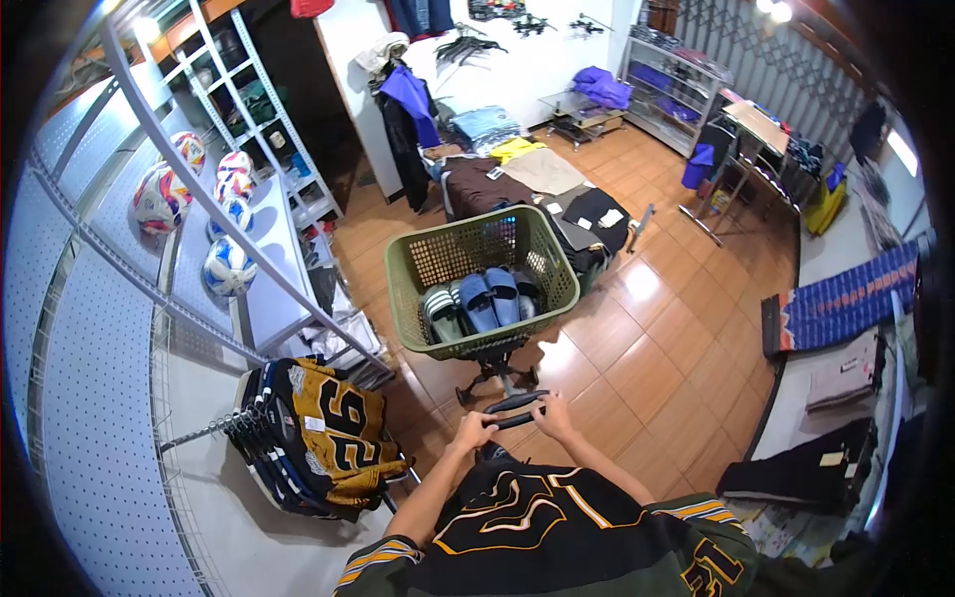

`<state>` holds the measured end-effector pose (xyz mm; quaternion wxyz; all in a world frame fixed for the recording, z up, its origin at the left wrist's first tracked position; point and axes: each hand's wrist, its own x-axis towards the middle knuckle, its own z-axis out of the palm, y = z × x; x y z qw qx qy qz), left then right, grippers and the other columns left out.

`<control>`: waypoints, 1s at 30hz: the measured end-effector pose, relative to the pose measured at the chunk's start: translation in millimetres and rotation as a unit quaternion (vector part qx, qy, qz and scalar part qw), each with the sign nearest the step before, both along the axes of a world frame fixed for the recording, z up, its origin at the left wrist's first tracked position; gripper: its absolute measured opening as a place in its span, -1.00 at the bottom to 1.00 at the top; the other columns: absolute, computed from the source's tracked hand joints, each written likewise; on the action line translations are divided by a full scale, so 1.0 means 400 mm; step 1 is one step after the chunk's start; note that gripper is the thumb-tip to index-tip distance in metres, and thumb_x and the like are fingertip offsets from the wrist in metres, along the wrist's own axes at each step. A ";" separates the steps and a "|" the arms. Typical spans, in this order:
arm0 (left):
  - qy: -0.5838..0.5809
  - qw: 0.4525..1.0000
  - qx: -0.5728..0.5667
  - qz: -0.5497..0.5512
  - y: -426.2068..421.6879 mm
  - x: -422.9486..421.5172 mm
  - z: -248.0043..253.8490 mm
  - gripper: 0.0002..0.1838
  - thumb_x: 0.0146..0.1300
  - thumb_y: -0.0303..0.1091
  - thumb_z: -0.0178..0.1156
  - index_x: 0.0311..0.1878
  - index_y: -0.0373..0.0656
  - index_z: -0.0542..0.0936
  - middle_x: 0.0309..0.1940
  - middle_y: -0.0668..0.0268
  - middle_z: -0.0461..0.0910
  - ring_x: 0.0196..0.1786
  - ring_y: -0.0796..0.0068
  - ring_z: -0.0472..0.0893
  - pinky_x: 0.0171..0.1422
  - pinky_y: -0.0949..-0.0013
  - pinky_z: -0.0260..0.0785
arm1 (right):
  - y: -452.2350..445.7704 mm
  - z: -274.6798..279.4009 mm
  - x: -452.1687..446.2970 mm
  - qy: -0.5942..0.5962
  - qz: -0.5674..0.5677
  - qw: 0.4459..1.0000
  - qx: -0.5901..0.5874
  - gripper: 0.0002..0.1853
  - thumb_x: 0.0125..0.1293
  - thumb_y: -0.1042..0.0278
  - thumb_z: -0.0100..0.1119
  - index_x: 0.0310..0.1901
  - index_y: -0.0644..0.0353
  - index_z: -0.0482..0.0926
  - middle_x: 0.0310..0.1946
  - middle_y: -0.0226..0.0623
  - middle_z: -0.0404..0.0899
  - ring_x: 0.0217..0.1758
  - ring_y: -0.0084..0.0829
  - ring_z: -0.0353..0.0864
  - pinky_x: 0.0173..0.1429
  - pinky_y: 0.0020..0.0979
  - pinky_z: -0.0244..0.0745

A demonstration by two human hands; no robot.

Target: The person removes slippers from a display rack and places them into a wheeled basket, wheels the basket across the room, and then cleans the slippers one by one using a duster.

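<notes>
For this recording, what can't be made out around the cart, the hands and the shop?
All in the head view:
Handle: the gripped stretches are covered by the left hand and right hand.
Dark footwear: partly hidden by the blue slippers.
Cart frame: its top is hidden by the basket.
White tags: print too small.
Perforated panel: cut off by the dark lens border.

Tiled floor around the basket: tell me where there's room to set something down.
The widest bare stretch of floor lies between the green basket and the blue patterned cloth at right. A narrower strip runs between the basket and the ball shelf at left. Crowded: inside the basket, with sandals, and just beyond it, with heaped clothes.
</notes>
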<state>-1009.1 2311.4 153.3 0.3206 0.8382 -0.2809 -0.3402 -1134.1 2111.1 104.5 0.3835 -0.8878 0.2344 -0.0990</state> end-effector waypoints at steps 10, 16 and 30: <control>0.083 0.996 0.013 0.039 0.212 -0.165 0.021 -0.59 0.06 -0.49 0.38 0.04 -0.13 0.65 -0.14 0.14 0.71 -0.09 0.31 0.69 0.06 0.33 0.50 | 0.180 0.136 -0.261 0.162 0.042 0.982 0.091 -0.59 0.22 0.09 0.18 -0.08 0.28 0.58 0.01 0.10 0.49 0.09 0.03 0.52 0.12 -0.04 0.46; 0.090 0.995 -0.018 0.044 0.379 -0.218 0.018 -0.52 -0.01 -0.59 0.37 0.06 -0.17 0.63 -0.07 0.15 0.69 0.00 0.35 0.65 0.15 0.32 0.45 | 0.306 0.119 -0.348 0.204 0.122 0.971 0.040 -0.65 0.19 0.07 0.22 -0.15 0.17 0.60 -0.33 0.02 0.65 -0.23 0.04 0.66 -0.08 -0.03 0.55; 0.066 0.974 -0.050 0.210 0.579 -0.069 0.030 -0.55 0.06 -0.81 0.09 0.03 -0.28 0.61 -0.08 0.15 0.66 0.01 0.35 0.64 0.13 0.40 0.45 | 0.549 0.127 -0.153 0.294 0.430 0.851 0.069 -0.53 0.13 0.23 0.09 0.13 -0.03 0.59 -0.12 -0.02 0.66 -0.05 -0.05 0.66 0.02 -0.10 0.58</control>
